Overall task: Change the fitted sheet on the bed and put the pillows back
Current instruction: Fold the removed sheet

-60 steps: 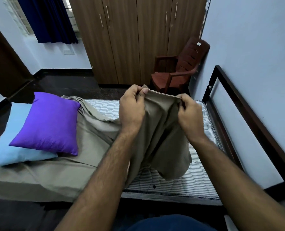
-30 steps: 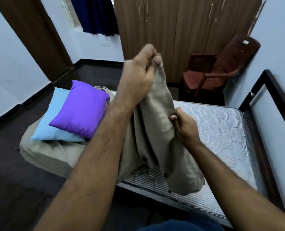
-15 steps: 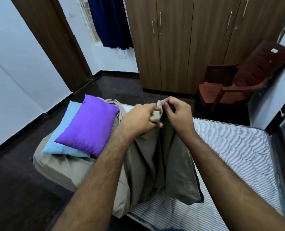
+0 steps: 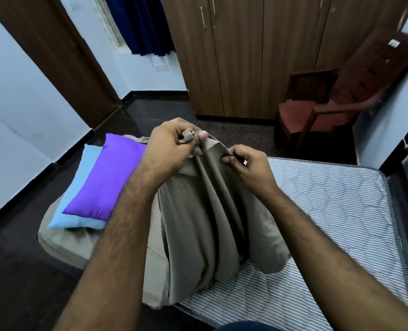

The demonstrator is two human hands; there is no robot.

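A beige fitted sheet [image 4: 203, 223] hangs bunched in front of me over the bare striped mattress [image 4: 336, 211]. My left hand [image 4: 172, 149] pinches a gathered corner of the sheet at the top. My right hand [image 4: 248, 168] grips the sheet's edge just to the right and a little lower. The rest of the sheet still covers the left end of the bed. There a purple pillow [image 4: 107, 180] lies on top of a light blue pillow [image 4: 79, 201].
A brown plastic chair [image 4: 336, 96] stands past the bed at the right wall. A wooden wardrobe [image 4: 245, 56] fills the back wall, with a dark door [image 4: 55, 56] on the left. The dark bed frame [image 4: 403, 149] runs along the right side. Dark floor surrounds the bed.
My hands were together at the sheet's corner; now the right hand has slid a little right and down along the edge. The view has turned slightly left.
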